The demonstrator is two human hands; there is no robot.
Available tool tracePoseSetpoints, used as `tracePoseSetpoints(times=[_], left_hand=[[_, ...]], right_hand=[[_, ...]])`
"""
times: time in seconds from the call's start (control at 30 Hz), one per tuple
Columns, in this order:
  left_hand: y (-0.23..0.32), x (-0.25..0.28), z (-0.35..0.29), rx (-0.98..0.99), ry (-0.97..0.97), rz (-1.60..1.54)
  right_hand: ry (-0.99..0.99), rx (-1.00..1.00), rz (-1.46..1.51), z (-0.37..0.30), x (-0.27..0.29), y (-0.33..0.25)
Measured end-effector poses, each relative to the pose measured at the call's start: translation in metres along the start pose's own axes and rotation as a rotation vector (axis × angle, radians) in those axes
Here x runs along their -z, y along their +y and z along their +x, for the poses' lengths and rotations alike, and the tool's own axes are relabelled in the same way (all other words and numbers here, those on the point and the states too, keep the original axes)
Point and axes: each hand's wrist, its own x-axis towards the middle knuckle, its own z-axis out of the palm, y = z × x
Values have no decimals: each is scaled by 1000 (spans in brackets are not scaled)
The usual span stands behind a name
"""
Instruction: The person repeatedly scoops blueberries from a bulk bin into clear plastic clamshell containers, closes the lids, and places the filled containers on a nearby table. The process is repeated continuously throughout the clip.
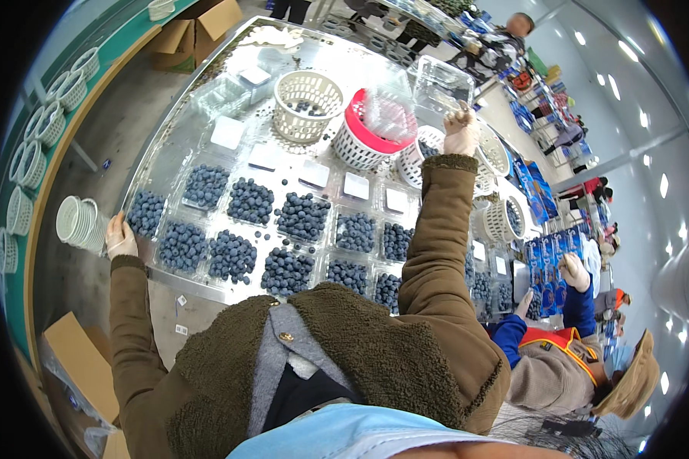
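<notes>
Seemingly, blueberry boxes [302,217] are being filled; whether left hand [120,237] or right hand [461,131] fingers grasp anything is unclear; levelling next would need gentleness.

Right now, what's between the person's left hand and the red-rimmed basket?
In the head view, heaped blueberries lie nearer the left hand, white pads nearer the red-rimmed basket.
</notes>
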Motion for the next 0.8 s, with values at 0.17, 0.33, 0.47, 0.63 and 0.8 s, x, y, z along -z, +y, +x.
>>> tracePoseSetpoints(times=[0.17,0.33,0.47,0.63,0.8], left_hand=[[14,7,3,98,-44,-49],[14,10,2,37,-19,-128],[8,6,3,-3,3,-111],[3,0,2,-43,44,-76],[6,1,6,-38,18,6]], right_hand=[[-8,1,-18,1,3,2],[-6,-7,17,-4,3,2],[50,1,72,-5,4,5],[-45,16,114,-11,9,6],[8,-12,47,-17,12,6]])
